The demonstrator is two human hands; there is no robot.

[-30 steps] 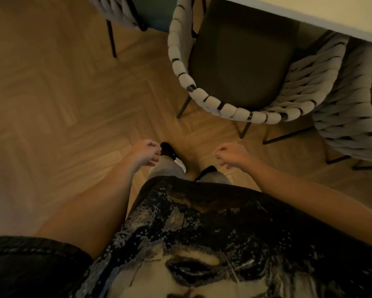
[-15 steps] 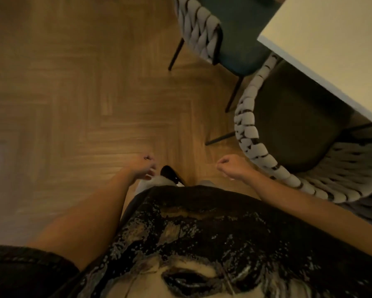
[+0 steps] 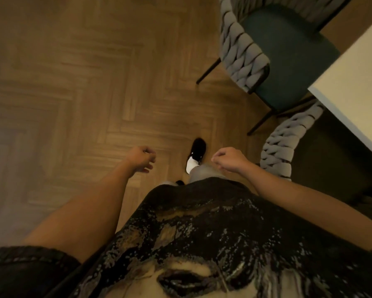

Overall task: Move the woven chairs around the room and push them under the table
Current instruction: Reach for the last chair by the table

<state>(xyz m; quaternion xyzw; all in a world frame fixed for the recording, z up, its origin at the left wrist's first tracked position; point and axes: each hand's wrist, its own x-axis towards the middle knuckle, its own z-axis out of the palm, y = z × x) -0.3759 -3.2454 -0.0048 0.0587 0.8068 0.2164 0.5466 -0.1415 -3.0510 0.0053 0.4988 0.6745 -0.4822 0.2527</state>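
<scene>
Woven chair [image 3: 276, 147] just beside empty right hand [image 3: 229, 158].

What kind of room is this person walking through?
Most likely a home dining area: a pale table with woven-back chairs drawn up to it, one with a teal seat, and a herringbone wood floor.

You look down at your left hand [image 3: 140, 158] and right hand [image 3: 229, 158], both loosely curled and holding nothing above the wooden floor [image 3: 90, 82]. To your right, two woven chairs [image 3: 243, 50] [image 3: 281, 143] sit at the pale table [image 3: 352, 100].
</scene>
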